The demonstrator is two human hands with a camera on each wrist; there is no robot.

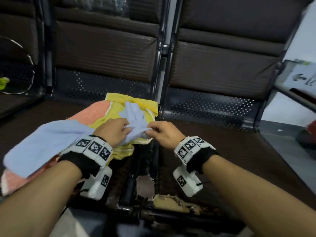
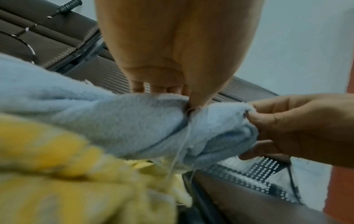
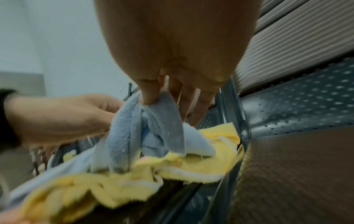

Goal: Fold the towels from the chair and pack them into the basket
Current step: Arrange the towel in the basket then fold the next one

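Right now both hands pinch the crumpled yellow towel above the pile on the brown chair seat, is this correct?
Not quite: the left hand and right hand pinch the crumpled light blue towel, not the yellow towel, which lies under it on the brown chair seat. The head view shows this.

Towel pile (image 1: pixel 109 120) on left seat (image 1: pixel 34 120); right seat (image 1: pixel 230 142) beside.

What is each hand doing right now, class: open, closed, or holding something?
Left hand: closed, pinching the blue towel.
Right hand: closed, pinching the same blue towel.
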